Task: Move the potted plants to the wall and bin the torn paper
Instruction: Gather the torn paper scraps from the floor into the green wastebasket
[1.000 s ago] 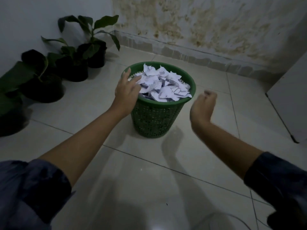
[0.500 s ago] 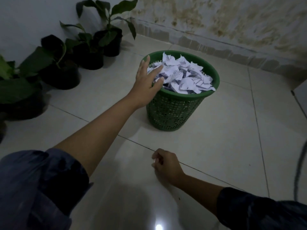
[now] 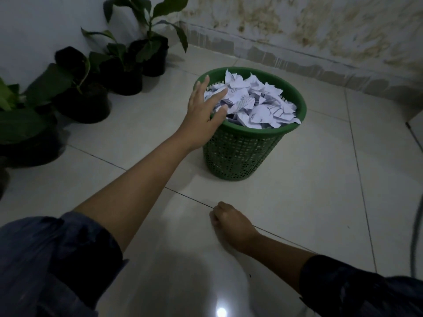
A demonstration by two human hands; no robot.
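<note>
A green mesh bin [image 3: 240, 154] stands on the tiled floor, heaped with torn white paper [image 3: 254, 101]. My left hand [image 3: 203, 115] rests open at the bin's near-left rim, fingers spread over the paper's edge. My right hand [image 3: 231, 223] lies on the floor in front of the bin, its fingers curled shut; whether it holds anything is hidden. Several potted plants in black pots line the left wall: one in the corner [image 3: 152, 53], one beside it [image 3: 121, 74], another nearer [image 3: 84, 99], and a large leafy one [image 3: 25, 133] at the left edge.
A stained wall with a grey skirting [image 3: 286, 62] runs behind the bin. A white cabinet edge [image 3: 415, 131] shows at the right. A thin dark cable [image 3: 415, 243] curves down the right border. Glossy floor tiles [image 3: 309, 202] spread around the bin.
My right hand dropped from beside the bin down to the floor and curled shut. My left hand stayed at the bin's rim with fingers spreading. The view shifted closer and rightward.
</note>
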